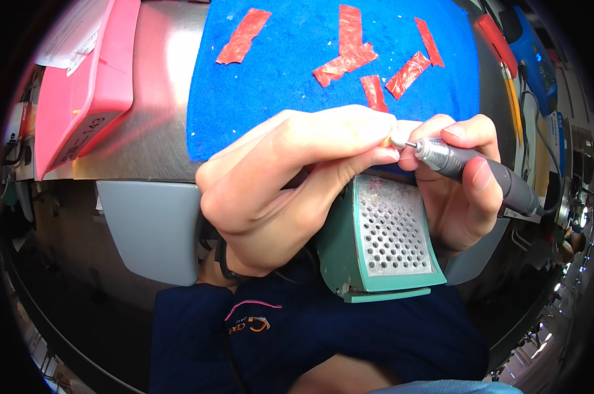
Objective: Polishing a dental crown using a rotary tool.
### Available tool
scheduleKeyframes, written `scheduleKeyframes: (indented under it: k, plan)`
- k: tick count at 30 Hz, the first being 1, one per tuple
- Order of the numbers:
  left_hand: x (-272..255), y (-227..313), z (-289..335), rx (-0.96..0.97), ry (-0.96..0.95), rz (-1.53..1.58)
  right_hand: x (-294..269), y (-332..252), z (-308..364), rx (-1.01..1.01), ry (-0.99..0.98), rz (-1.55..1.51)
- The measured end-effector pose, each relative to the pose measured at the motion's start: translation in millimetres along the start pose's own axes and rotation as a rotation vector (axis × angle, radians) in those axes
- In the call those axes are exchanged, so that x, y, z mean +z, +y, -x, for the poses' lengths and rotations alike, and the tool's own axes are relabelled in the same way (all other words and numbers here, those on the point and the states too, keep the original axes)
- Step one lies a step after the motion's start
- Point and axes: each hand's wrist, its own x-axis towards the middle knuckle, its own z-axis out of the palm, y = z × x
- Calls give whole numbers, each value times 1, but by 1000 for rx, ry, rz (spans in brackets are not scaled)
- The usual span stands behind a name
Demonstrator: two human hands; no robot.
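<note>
Between pinching left fingers [362, 126] sits a yellowish piece [388, 140]; right fingers [469, 134] grip a handpiece [513, 190].

Bright whitish light, seemingly from above and ahead: the upper side of my left hand [277, 174] near washed out, shade gathered under the palm, hard white glare on the metal tabletop [159, 134], tinged pink beside the pink bin [90, 108]. Red strips [244, 38] catch faint glints; my navy shirt [382, 328] sits dim below. Centre fairly crisp, straight edges bowed outward, clutter [566, 230] at the right rim squeezed and indistinct, corners black.
</note>
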Motion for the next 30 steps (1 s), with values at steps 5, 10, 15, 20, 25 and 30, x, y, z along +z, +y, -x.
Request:
scheduleKeyframes:
  k: [5, 10, 15, 20, 25, 30]
  plan:
    - [0, 0, -1, 7, -3, -5, 0, 0, -1, -4, -5, 10]
    - [-2, 1, 0, 2, -14, -41, -4, 1, -1, 4, -36, -20]
    - [-2, -1, 1, -6, -9, -26, -8, 2, -2, -10, -54, -40]
    - [-2, 5, -2, -80, -33, -60, -8, 4, -2, -28, -26, -45]
    - [0, 2, -2, -36, -19, -16, -10, 2, -2, -13, -53, 1]
    - [-1, -6, 0, 39, -25, 2, -4, -1, -2, -6, -21, 17]
